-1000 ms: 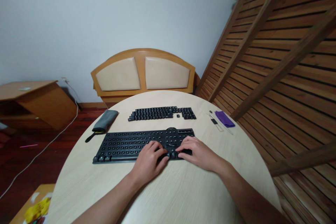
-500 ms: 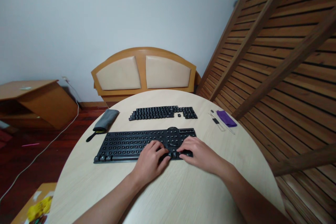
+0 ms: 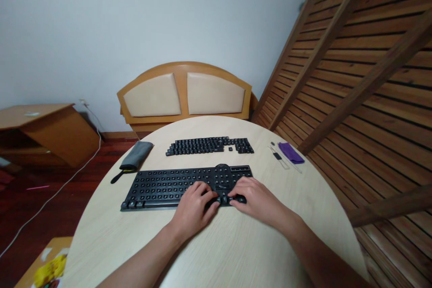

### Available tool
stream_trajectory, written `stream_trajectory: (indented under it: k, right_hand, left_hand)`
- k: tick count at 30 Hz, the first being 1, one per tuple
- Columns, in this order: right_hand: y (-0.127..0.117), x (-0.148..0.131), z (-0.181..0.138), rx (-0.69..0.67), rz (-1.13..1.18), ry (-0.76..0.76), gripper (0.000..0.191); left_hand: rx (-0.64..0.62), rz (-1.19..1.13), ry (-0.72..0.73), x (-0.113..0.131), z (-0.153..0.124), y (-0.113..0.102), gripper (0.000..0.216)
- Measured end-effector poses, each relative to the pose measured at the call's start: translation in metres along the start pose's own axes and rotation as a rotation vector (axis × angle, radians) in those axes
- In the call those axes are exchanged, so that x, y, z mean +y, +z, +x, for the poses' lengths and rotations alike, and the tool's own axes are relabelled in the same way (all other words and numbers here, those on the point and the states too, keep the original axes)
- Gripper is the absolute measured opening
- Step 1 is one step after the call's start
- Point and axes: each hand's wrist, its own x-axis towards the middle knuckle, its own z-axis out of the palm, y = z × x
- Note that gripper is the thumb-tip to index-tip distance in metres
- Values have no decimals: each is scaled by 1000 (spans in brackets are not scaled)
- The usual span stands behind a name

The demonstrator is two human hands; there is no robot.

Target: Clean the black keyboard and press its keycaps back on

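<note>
A black keyboard base (image 3: 162, 184) lies flat on the round table, most of its key positions bare of caps. A few caps sit along its front row. My left hand (image 3: 194, 207) rests over the front edge, right of the middle, with thumb and forefinger closed about a small black keycap. Close by on the right, my right hand (image 3: 254, 198) has its thumb and forefinger bent around another keycap at the lower right keys. A dark keycap stands between the two hands. Fingertips partly hide these caps. Behind the base lie loose keycaps (image 3: 195, 145) laid out in rows.
The round table (image 3: 216, 243) carries a grey pouch (image 3: 137, 155) at the left. A purple cloth (image 3: 290, 153) and a wire keycap puller (image 3: 277, 156) lie at the right. Beyond stands a wooden headboard (image 3: 184, 92); slatted wood (image 3: 337, 81) leans at the right.
Both hands stay at the same front keys, with only slight finger movement. The right hand's fingertips have shifted a little. The keyboard base and loose keycaps look unchanged.
</note>
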Motion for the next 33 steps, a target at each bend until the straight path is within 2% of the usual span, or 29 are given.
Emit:
stream_trajectory:
  k: [7, 14, 23, 33]
  right_hand:
    - [-1, -5, 0, -9, 5, 79, 11]
    - [-5, -4, 1, -54, 4, 43, 9]
    - [-4, -10, 1, -57, -88, 63, 8]
    - [-3, -21, 3, -69, -189, 93, 7]
  left_hand:
    - [22, 7, 10, 1, 0, -1, 17]
    - [4, 8, -2, 1, 0, -1, 17]
    - [35, 16, 14, 0, 0, 0, 16]
    - [4, 10, -15, 2, 1, -1, 17]
